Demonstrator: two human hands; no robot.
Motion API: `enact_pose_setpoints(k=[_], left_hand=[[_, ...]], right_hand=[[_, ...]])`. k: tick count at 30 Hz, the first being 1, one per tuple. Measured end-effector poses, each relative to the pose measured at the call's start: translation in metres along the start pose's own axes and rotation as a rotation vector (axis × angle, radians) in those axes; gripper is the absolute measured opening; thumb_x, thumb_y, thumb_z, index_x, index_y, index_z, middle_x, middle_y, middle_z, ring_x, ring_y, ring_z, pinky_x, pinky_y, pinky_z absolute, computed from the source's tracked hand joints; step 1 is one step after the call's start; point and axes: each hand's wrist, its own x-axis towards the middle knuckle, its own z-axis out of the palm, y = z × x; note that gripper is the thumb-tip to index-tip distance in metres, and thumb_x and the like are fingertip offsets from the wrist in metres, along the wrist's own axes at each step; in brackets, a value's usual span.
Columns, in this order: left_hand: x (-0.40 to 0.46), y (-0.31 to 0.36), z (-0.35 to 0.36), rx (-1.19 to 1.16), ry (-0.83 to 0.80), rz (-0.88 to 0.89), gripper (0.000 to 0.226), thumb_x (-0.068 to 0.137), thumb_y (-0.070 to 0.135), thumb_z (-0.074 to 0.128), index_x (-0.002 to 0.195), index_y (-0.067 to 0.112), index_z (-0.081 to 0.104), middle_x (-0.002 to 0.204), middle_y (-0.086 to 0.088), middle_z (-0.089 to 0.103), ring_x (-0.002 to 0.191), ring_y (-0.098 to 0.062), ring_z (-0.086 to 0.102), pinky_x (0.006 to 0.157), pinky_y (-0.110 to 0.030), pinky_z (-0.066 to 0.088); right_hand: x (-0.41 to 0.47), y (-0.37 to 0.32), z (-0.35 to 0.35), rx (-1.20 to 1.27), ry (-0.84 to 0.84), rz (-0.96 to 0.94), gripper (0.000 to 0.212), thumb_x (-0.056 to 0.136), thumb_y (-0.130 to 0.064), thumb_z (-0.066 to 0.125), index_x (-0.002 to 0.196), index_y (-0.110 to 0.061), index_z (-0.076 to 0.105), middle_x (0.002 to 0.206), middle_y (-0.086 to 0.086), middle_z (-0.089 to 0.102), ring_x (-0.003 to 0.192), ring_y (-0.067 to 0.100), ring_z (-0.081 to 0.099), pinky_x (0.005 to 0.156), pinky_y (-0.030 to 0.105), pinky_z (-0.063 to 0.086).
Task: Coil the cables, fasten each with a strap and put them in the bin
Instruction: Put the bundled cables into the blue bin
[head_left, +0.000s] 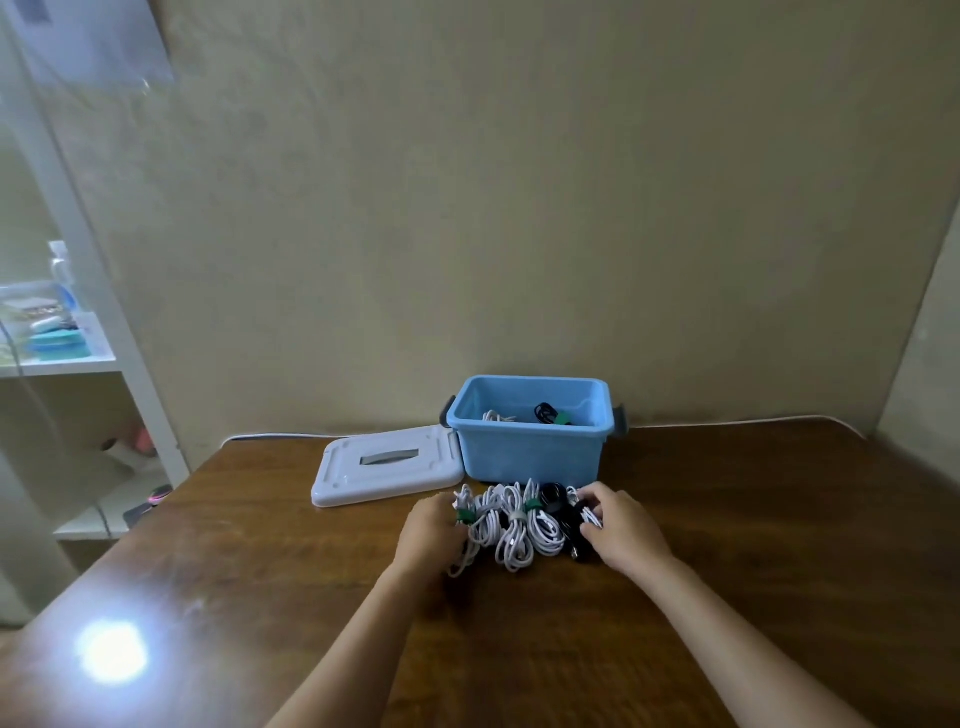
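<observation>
Hands flank a row of strapped white and black coiled cables (519, 525) before the open blue plastic bin (530, 447); left hand (428, 530) and right hand (621, 530) curl onto the end coils, their fingers' grip partly hidden.

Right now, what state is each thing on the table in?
Bin: open, a white and a black cable inside.
Lid: off, flat beside bin.
Cable bundles: coiled, strapped, lined up before bin.
Left hand: on the leftmost bundle.
Right hand: on the rightmost bundle.
</observation>
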Motion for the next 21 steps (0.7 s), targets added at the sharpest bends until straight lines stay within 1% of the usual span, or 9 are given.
enact_pose_setpoints(k=[2,4,6,9,11,15,17,19,21], left_hand=[[-0.001,0.001,0.001,-0.052,-0.006,-0.011,0.029,0.086,-0.001,0.058,0.111,0.009,0.068,0.094,-0.007,0.072,0.069,-0.011,0.061,0.053,-0.019,0.044],[0.000,0.000,0.002,-0.108,-0.020,-0.029,0.036,0.088,0.000,0.059,0.122,0.010,0.066,0.107,-0.008,0.073,0.081,-0.016,0.066,0.056,-0.016,0.044],[0.000,-0.001,0.002,-0.151,-0.031,-0.064,0.039,0.091,0.008,0.064,0.129,0.013,0.060,0.119,-0.006,0.069,0.095,-0.015,0.063,0.058,-0.013,0.043],[0.004,-0.004,0.001,-0.219,-0.029,-0.104,0.047,0.090,0.020,0.073,0.133,0.018,0.056,0.111,-0.002,0.068,0.094,-0.013,0.063,0.058,-0.013,0.043],[0.009,-0.006,0.002,-0.235,-0.031,-0.119,0.053,0.086,0.023,0.078,0.134,0.021,0.054,0.104,0.001,0.067,0.094,-0.014,0.065,0.062,-0.018,0.047],[0.021,-0.005,0.007,-0.303,-0.069,-0.152,0.068,0.076,0.022,0.086,0.136,0.024,0.055,0.113,-0.002,0.070,0.095,-0.016,0.070,0.082,-0.034,0.060],[0.023,-0.003,0.006,-0.383,-0.083,-0.169,0.068,0.076,0.015,0.085,0.136,0.023,0.054,0.108,-0.005,0.071,0.089,-0.018,0.073,0.079,-0.036,0.062],[0.022,-0.001,0.000,-0.450,-0.085,-0.187,0.063,0.081,0.009,0.080,0.136,0.023,0.053,0.104,-0.008,0.071,0.084,-0.020,0.073,0.067,-0.031,0.061],[0.020,0.002,-0.008,-0.542,-0.084,-0.189,0.061,0.085,0.007,0.075,0.138,0.025,0.050,0.103,-0.013,0.069,0.083,-0.025,0.073,0.062,-0.033,0.061]], right_hand=[[-0.003,0.001,0.000,0.015,0.035,-0.017,0.035,0.098,-0.022,0.064,0.130,-0.035,0.056,0.125,-0.004,0.057,0.106,0.012,0.060,0.076,0.024,0.049],[-0.005,0.001,-0.001,0.046,0.086,-0.036,0.029,0.100,-0.020,0.061,0.125,-0.034,0.060,0.123,-0.004,0.057,0.103,0.012,0.060,0.076,0.025,0.051],[-0.005,0.001,-0.005,0.082,0.136,-0.045,0.026,0.102,-0.018,0.057,0.122,-0.033,0.061,0.120,-0.005,0.056,0.091,0.009,0.060,0.067,0.022,0.049],[-0.005,-0.005,-0.012,0.137,0.191,-0.084,0.025,0.103,-0.016,0.054,0.120,-0.032,0.063,0.117,-0.007,0.055,0.076,0.004,0.056,0.056,0.015,0.037],[-0.002,-0.010,-0.017,0.198,0.208,-0.137,0.026,0.102,-0.015,0.056,0.117,-0.033,0.065,0.114,-0.009,0.057,0.086,0.006,0.061,0.063,0.016,0.043],[0.000,-0.027,-0.020,0.308,0.191,-0.226,0.028,0.100,-0.012,0.057,0.114,-0.032,0.070,0.111,-0.009,0.060,0.094,0.009,0.064,0.078,0.024,0.053],[0.002,-0.036,-0.021,0.381,0.194,-0.258,0.030,0.099,-0.010,0.057,0.115,-0.031,0.072,0.112,-0.010,0.061,0.093,0.009,0.067,0.085,0.032,0.058],[0.004,-0.044,-0.024,0.443,0.205,-0.280,0.031,0.099,-0.009,0.056,0.117,-0.029,0.072,0.114,-0.009,0.061,0.094,0.009,0.068,0.087,0.033,0.060],[0.010,-0.051,-0.030,0.485,0.233,-0.299,0.033,0.099,-0.009,0.055,0.120,-0.030,0.071,0.114,-0.009,0.061,0.094,0.009,0.069,0.087,0.034,0.060]])
